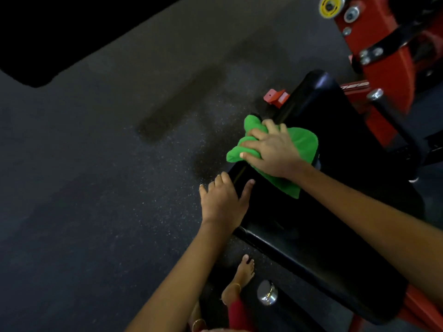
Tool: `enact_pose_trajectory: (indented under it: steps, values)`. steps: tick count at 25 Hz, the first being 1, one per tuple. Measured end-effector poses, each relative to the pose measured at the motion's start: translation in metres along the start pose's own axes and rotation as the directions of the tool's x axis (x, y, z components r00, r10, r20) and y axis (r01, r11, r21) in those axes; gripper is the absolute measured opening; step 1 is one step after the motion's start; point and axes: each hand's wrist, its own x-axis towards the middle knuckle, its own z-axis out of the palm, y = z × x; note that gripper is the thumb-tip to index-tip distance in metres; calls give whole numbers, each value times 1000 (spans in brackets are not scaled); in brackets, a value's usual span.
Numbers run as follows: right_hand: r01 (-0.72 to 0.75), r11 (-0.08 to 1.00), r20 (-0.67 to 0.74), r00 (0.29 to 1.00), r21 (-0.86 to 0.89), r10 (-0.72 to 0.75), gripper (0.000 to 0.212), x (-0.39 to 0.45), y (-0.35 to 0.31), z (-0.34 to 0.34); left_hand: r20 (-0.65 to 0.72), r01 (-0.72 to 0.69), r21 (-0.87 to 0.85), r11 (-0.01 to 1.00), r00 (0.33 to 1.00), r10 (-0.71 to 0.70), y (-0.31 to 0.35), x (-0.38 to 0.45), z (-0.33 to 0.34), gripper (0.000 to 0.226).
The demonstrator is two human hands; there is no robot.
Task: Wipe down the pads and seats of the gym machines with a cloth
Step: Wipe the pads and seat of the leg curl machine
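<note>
The right hand [268,149] is pressing a bunched green cloth [302,144] onto the black pad [335,212] of a red gym machine [383,75], its fingers curling into the folds near the pad's left edge. The left hand [223,202] is resting released on that same edge just below the cloth, fingers loose over the side and thumb lying on top, holding nothing. The cloth is sitting about midway along the pad, partly hanging over the left rim.

The step in hand seems to be wiping the top surface. To do it well, the right hand is best spreading the cloth flatter so more of it is touching the vinyl, then sweeping in long overlapping strokes along the pad's length, including the rounded far end and the side rims. The left hand is bracing usefully, but it is covering a patch that is going to need wiping once it lifts. A bare foot [244,271] is standing on the floor [96,188] beside the pad.
</note>
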Motion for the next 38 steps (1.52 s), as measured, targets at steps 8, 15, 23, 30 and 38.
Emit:
enact_pose_trajectory:
  steps: [8, 15, 23, 30, 38]
  values:
    - [-128, 990, 102, 986, -61, 133, 52, 28, 53, -3, 5, -68, 18, 998, 998, 68, 31, 44, -7, 82]
    - [-247, 967, 131, 958, -68, 254, 50, 60, 127, -2, 94, -114, 94, 989, 990, 105, 53, 78, -14, 111]
    - [-183, 982, 69, 980, -50, 186, 52, 74, 183, 7, 95, -102, 86, 991, 991, 94, 87, 119, -20, 108]
    - [-22, 1000, 64, 998, 17, 21, 49, 73, 186, 14, 62, -119, -117, 986, 990, 127, 136, 171, -18, 105]
    - [-591, 772, -74, 781, 235, 620, 44, 82, 239, 33, -52, -88, -203, 975, 996, 79, 139, 175, -10, 80]
